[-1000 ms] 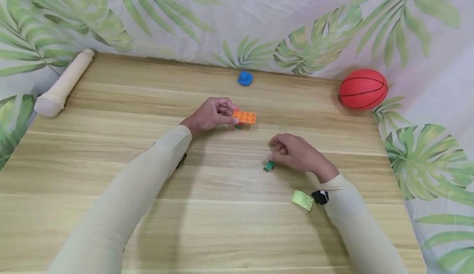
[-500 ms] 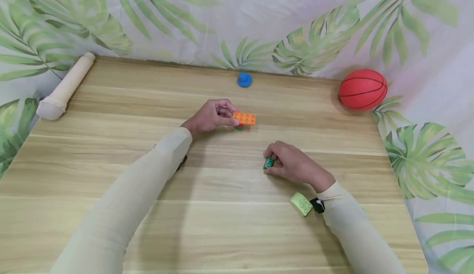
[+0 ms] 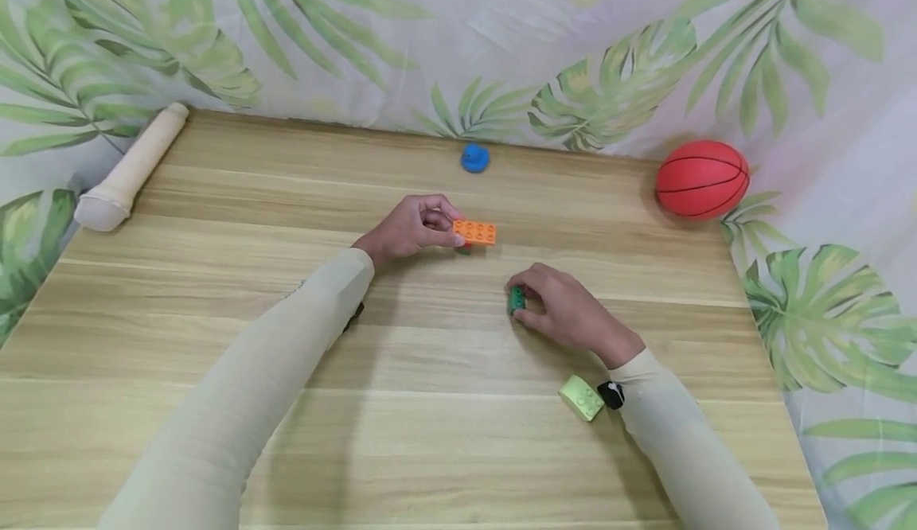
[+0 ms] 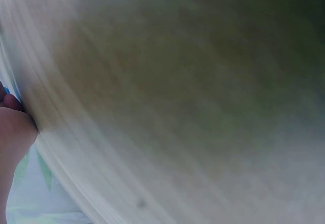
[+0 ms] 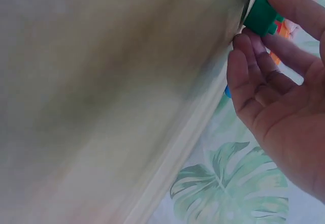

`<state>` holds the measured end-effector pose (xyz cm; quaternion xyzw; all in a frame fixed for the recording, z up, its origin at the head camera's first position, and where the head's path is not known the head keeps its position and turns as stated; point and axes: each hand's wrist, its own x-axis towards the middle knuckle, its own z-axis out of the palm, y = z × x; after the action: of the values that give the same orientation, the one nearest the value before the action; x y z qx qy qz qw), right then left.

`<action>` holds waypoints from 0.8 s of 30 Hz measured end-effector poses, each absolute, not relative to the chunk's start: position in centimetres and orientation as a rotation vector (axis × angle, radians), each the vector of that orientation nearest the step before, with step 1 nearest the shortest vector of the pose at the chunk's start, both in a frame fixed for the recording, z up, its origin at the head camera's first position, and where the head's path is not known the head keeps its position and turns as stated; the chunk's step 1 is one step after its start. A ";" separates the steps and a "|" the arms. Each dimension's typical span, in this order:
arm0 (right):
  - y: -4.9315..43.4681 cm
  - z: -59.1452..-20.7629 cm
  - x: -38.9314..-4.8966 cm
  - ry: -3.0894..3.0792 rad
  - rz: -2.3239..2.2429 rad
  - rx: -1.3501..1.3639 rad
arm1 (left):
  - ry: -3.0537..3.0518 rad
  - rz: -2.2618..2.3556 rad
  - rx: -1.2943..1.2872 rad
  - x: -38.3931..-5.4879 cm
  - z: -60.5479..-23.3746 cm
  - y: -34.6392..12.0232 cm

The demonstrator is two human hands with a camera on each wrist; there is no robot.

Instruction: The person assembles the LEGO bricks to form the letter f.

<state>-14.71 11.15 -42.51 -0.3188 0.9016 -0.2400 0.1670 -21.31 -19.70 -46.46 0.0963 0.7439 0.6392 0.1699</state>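
In the head view my left hand (image 3: 411, 229) pinches an orange toy brick (image 3: 475, 232) at its left end, studs facing up. Beneath that brick shows a bit of red and green, mostly hidden. To the right and nearer, my right hand (image 3: 562, 307) pinches a small green brick (image 3: 516, 300) between thumb and fingers. The right wrist view shows the same green brick (image 5: 262, 14) held at the fingertips, with the other fingers curled below. The left wrist view has only part of the left hand (image 4: 14, 127) at its edge, and the orange brick is out of sight there.
A light green curved brick (image 3: 581, 399) lies beside the right wrist. At the back sit a blue rubber duck (image 3: 475, 158) and, far right, a red ball (image 3: 703, 180). A cream microphone-shaped object (image 3: 131, 168) lies at the table's (image 3: 430, 450) back left corner.
My right hand has closed its thumb and fingers on the green brick and shifted it slightly away from me. The left hand stays in place with the orange brick.
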 end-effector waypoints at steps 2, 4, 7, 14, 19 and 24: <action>10.9 -42.4 -15.2 2.610 -0.741 -0.899 | 2.111 1.815 0.275 -21.3 -46.5 -19.6; 10.6 -42.3 -15.9 2.664 -0.829 -0.892 | 2.115 1.814 0.275 -21.3 -46.6 -19.6; 9.7 -41.9 -16.8 2.735 -0.970 -0.910 | 2.118 1.813 0.279 -21.3 -46.5 -19.7; 6.5 -41.4 -19.0 2.808 -1.135 -0.939 | 2.113 1.811 0.283 -21.4 -46.5 -19.7; 4.2 -41.4 -20.0 2.801 -1.097 -0.947 | 2.115 1.798 0.280 -21.4 -46.6 -19.7; 2.9 -41.6 -20.3 2.784 -1.022 -0.910 | 2.114 1.810 0.269 -21.4 -46.5 -19.8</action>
<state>-20.27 2.89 -41.60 -0.2934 0.8973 -0.3292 0.0197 -21.37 -19.79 -46.46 0.0949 0.7447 0.6378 0.1720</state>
